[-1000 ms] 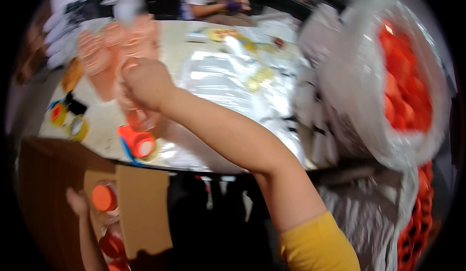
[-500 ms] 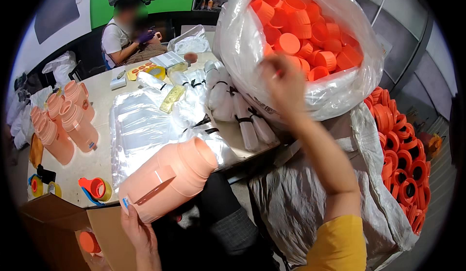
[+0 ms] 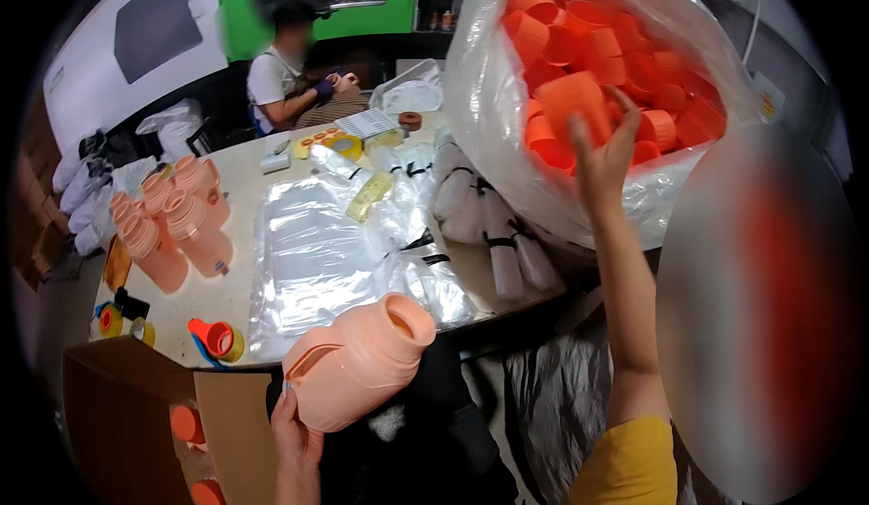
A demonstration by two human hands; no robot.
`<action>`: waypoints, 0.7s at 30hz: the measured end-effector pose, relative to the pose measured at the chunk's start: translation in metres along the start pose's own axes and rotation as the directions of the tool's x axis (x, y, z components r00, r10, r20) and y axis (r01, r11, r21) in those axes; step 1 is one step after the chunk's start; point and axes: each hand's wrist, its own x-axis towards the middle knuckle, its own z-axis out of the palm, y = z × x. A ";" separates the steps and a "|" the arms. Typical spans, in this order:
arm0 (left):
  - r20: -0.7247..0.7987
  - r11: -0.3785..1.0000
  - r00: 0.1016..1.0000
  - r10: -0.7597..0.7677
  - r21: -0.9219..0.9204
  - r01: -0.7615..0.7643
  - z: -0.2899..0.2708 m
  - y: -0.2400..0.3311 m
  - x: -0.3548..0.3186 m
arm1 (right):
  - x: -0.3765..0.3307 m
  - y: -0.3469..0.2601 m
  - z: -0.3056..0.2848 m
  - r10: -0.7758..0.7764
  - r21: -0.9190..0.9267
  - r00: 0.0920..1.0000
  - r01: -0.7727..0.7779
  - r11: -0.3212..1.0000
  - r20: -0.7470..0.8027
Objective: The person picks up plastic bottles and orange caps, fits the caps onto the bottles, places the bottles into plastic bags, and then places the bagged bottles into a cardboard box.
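Observation:
My left hand (image 3: 296, 433) grips a peach plastic jug (image 3: 358, 360) from below, held on its side at the near table edge, its open mouth turned up and right. My right hand (image 3: 602, 147) is raised into a large clear plastic bag (image 3: 507, 170) full of orange caps and closes on one orange cap (image 3: 575, 102). Several more peach jugs (image 3: 172, 224) stand on the left of the table (image 3: 244, 175).
A stack of clear plastic bags (image 3: 317, 252) lies mid-table, with white rolled bundles (image 3: 498, 233) beside it. Tape rolls (image 3: 122, 324) and an orange cap (image 3: 215, 338) sit near the front edge. A cardboard box (image 3: 136, 414) stands lower left. Another person (image 3: 285, 75) works at the far side.
My right hand went from the jugs on the left table up into the bag of caps and took a cap. My left hand lifted a jug from the box.

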 end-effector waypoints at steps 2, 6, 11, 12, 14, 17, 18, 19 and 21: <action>0.074 1.000 0.997 -0.006 -0.008 0.006 -0.007 -0.004 0.009 | -0.057 -0.053 -0.028 0.118 0.453 0.850 -0.385 0.804 0.513; 0.080 0.987 0.991 -0.105 0.127 0.094 -0.022 -0.007 0.011 | -0.194 -0.150 -0.064 -0.122 0.450 0.667 -0.345 0.824 0.735; 0.280 0.695 0.890 0.360 0.556 -0.456 0.010 0.025 0.000 | -0.309 -0.223 -0.116 0.516 0.335 0.597 -0.790 0.514 0.614; 0.230 0.611 0.891 0.390 0.660 -0.438 0.010 0.031 0.006 | -0.323 -0.244 -0.141 0.573 0.332 0.448 -0.894 0.301 0.686; 0.451 0.896 0.882 0.139 0.323 -0.306 0.048 0.035 0.011 | -0.321 -0.250 -0.178 0.528 0.275 0.345 -0.938 0.210 0.776; 0.654 0.730 0.754 0.062 0.485 -0.481 0.087 -0.001 0.000 | -0.252 -0.198 -0.233 0.315 -0.054 0.551 -0.437 0.898 0.773; 0.742 0.687 0.665 -0.083 0.526 -0.501 0.070 -0.025 0.013 | -0.198 -0.185 -0.246 0.370 -0.214 0.655 -0.309 0.927 0.658; 0.804 0.642 0.553 -0.219 0.545 -0.538 0.053 -0.050 0.026 | -0.151 -0.166 -0.261 0.357 -0.359 0.784 -0.184 0.915 0.507; 0.813 0.595 0.531 -0.238 0.554 -0.583 0.061 -0.075 0.019 | -0.077 -0.090 -0.302 0.190 -0.548 0.956 -0.037 0.835 0.224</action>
